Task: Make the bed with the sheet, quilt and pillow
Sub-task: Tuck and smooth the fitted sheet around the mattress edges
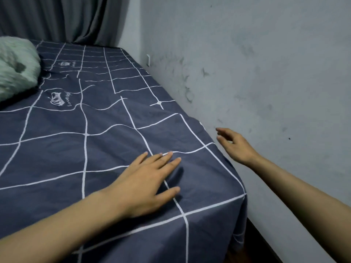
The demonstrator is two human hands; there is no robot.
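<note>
A dark blue sheet (98, 141) with a white grid pattern covers the bed, with small wrinkles across its middle. My left hand (146, 179) rests flat on it near the front right corner, fingers spread and straight. Beside the bed's right edge, my right hand (234, 145) hovers in the gap next to the wall with fingers loosely extended and nothing in them. A pale green fluffy pillow or bundle (16, 65) lies at the far left of the bed, partly cut off by the frame edge.
A scuffed grey wall (266, 76) runs close along the bed's right side. Dark grey curtains (66, 18) hang behind the head of the bed. A strip of dark floor (254, 247) shows at the bottom right.
</note>
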